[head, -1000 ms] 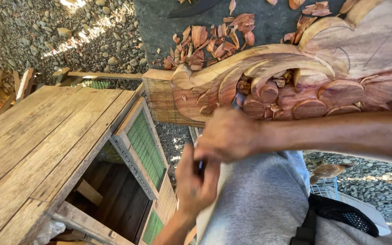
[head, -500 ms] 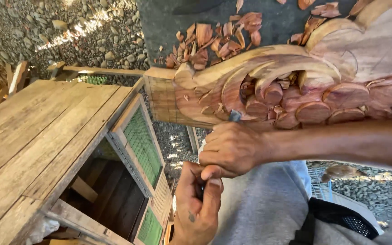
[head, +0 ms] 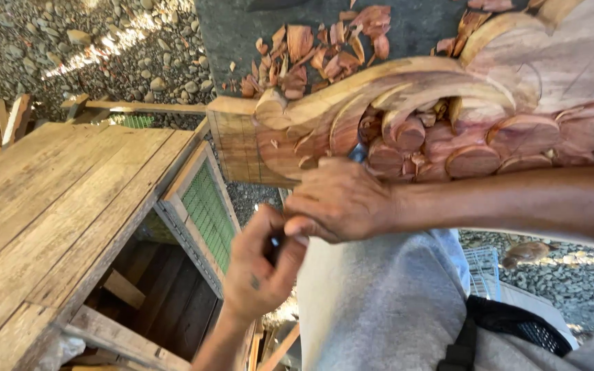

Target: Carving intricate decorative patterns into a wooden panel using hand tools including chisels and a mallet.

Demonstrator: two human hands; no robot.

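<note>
Gripping a dark-handled carving tool (head: 274, 242) at the lower centre of the head view, the left hand (head: 259, 271) is closed around the handle, while the right hand (head: 342, 200) is clenched over the shaft just above it, and the metal tip (head: 357, 152) is seen against the reddish-brown carved wooden scroll panel (head: 407, 117) across the upper right. Reddish wood chips (head: 324, 51) are scattered on the dark ground at the top centre, and a weathered plank wooden crate (head: 56, 206) with green mesh (head: 209, 213) is seen at the left.
</note>
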